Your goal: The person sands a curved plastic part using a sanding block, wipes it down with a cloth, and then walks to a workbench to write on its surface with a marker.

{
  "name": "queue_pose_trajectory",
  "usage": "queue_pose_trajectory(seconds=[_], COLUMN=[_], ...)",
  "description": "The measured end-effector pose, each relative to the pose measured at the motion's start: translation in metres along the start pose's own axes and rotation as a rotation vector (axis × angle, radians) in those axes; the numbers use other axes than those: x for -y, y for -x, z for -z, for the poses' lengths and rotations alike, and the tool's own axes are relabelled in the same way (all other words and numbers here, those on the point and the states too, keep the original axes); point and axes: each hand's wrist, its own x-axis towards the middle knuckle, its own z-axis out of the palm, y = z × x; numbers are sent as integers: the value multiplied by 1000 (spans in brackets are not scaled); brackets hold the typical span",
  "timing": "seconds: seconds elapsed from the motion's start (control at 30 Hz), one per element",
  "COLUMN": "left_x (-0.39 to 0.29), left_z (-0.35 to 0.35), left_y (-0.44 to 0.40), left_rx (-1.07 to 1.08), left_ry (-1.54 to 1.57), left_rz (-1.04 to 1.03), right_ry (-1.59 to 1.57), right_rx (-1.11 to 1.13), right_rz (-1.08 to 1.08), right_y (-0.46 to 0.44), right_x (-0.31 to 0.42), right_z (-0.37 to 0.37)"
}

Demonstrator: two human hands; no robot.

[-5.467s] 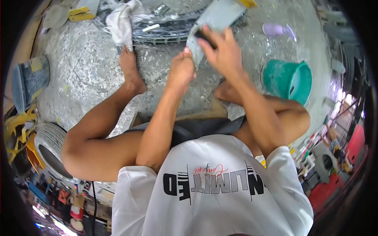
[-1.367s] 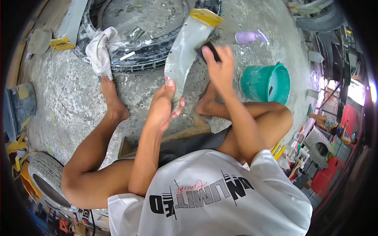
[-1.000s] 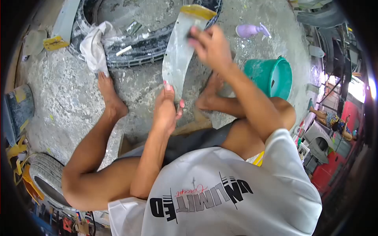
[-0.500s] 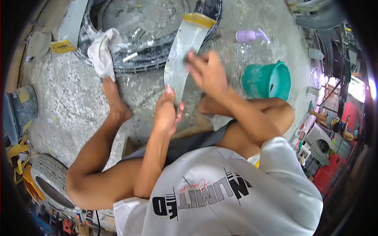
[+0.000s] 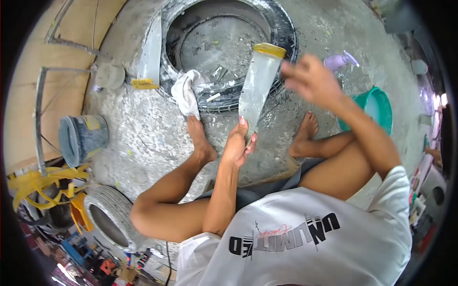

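Observation:
My left hand (image 5: 241, 144) grips the lower end of a long grey curved strip (image 5: 258, 83) with a yellow end. The strip slants up across the near side of a big tyre (image 5: 172, 57). My right hand (image 5: 312, 82) is raised just right of the yellow end, apart from the strip and smeared by motion. A dark edge of the black block shows at its fingertips; the rest of the block is hidden. A white cloth (image 5: 186, 93) hangs over the tyre's near left edge, onto my foot. A short white stick (image 5: 213, 97) lies on the tyre.
A green bucket (image 5: 380, 107) stands beyond my right forearm, near a purple spray bottle (image 5: 338, 62). At left are a grey bucket (image 5: 88, 136), another grey yellow-ended strip (image 5: 150, 57), a smaller tyre (image 5: 110, 217), yellow strips (image 5: 43, 183) and a metal frame (image 5: 40, 114).
My right hand has moved off the strip's surface to its right. The view has shifted left, so the tyre and buckets appear further right and the metal frame shows. My left hand keeps its grip.

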Motion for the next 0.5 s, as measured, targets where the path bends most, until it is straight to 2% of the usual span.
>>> queue_pose_trajectory(seconds=[0.07, 0.13, 0.23, 0.33, 0.37, 0.43, 0.47, 0.5], left_x=[1, -5, -24, -57, -72, -103, -117, -130], left_z=[5, 1, -3, -12, -10, -18, -12, -7], left_y=[-12, -2, 38, 91, 110, 152, 171, 189], left_rx=[36, 39, 24, -158, -176, -440, -505, -452], left_ry=[49, -28, -122, -210, -271, -419, -476, -446], left_rz=[-21, -74, -172, -332, -387, -516, -590, -690], right_ry=[-38, 46, -14, -68, -5, 130, 197, 186], right_rx=[-202, -334, -343, -230, -136, 59, 181, 177], right_rz=[-289, -550, -724, -687, -677, -649, -686, -697], right_y=[-35, -64, -78, -74, -72, -67, -68, -67], right_x=[-35, -72, -108, -116, -114, -97, -96, -90], right_z=[16, 6, -35, -81, -89, -97, -99, -98])
